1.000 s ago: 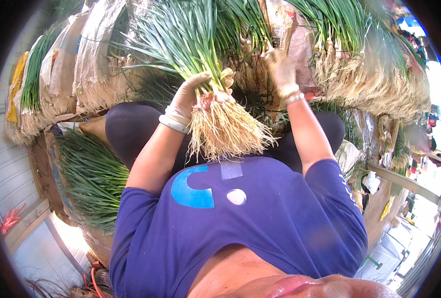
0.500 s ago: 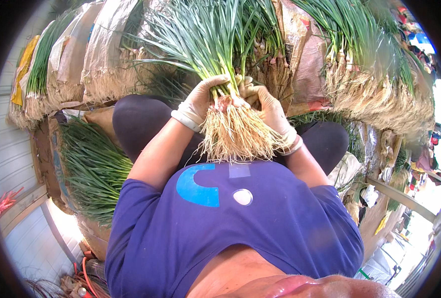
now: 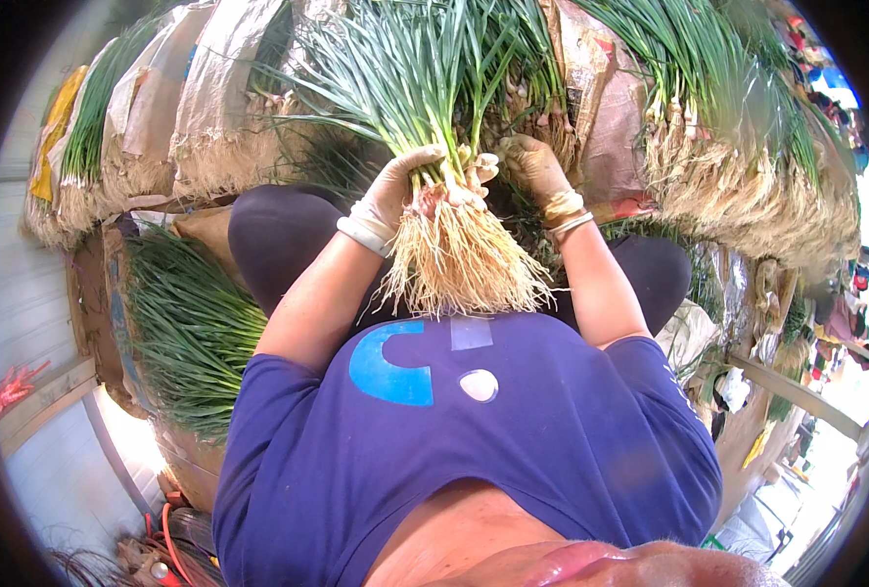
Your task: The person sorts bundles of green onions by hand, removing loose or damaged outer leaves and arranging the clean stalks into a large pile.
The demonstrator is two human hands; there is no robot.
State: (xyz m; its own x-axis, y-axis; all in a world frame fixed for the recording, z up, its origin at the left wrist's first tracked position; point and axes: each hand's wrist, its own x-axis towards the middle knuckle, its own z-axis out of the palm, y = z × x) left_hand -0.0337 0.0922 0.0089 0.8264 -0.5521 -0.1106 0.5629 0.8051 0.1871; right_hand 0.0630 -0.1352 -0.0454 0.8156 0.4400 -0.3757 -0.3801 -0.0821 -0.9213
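Before my chest, my gloved left hand [image 3: 400, 191] is closed round the stems of a bunch of green garlic [image 3: 469, 245]. Its leaves point away from me, and its long pale roots hang toward my shirt. Small pinkish bulbs show just below the grip. Just to the right of the bunch is my right hand [image 3: 540, 171], also gloved and apart from it. Its fingers are curled in a pinch; whether anything is between them is hidden. Beyond that hand, more green garlic [image 3: 542, 112] lies with its roots toward me.
Sacks [image 3: 221, 108] and bundles of garlic line the far left. A long row of bundles with pale roots [image 3: 738, 186] runs along the right. A leafy pile [image 3: 185, 333] lies beside my left knee. A wooden rail [image 3: 797, 396] stands at the right.
My right hand has come away from the bunch and moved a little to the right, its fingers curled. My left hand still grips the stems in nearly the same place.
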